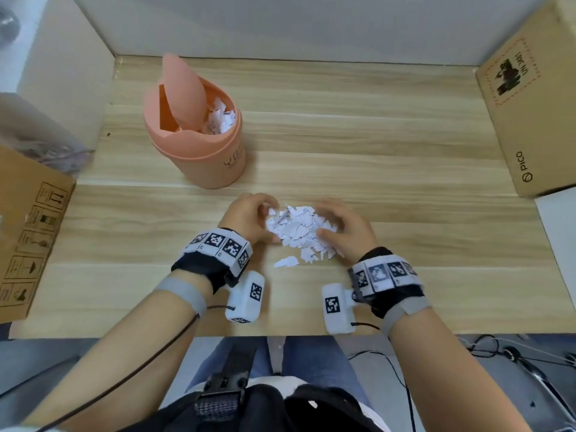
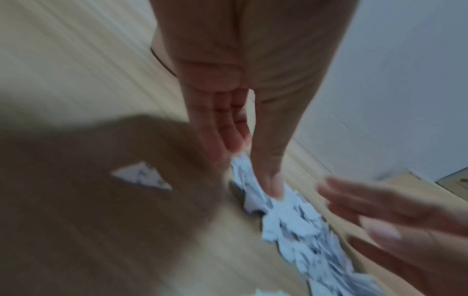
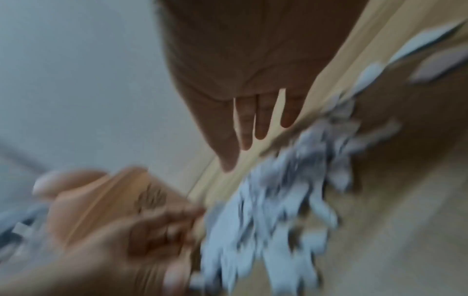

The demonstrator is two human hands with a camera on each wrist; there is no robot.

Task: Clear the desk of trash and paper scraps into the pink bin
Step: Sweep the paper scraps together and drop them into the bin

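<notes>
The left grip (image 1: 252, 218) and the right grip (image 1: 344, 227) sit on either side of a heap of torn white paper scraps (image 1: 299, 233), near the middle of the front edge of the pale wood-grain desk (image 1: 405, 145). The left one has its fingers curled inward against the heap's left side, thumb touching the nearest scraps — whether it has actually pinched any I cannot tell, as both wrist views are blurred. The right one lies with fingers relaxed and slightly spread along the heap's right side, thumb at its near edge, clamped on nothing.

A few loose white scraps have strayed toward the front edge, the largest (image 1: 286, 261) just clear of the heap.

Toward the back left of the desk, well apart from the heap, stands the round pink plastic bin (image 1: 202, 151) — its swing lid (image 1: 184, 88) is tipped up on edge, and white scraps (image 1: 219, 120) already show inside.

A brown cardboard box marked PICO (image 1: 530, 113) lies at the right edge, and another brown cardboard box with handling symbols (image 1: 28, 238) at the left edge.
</notes>
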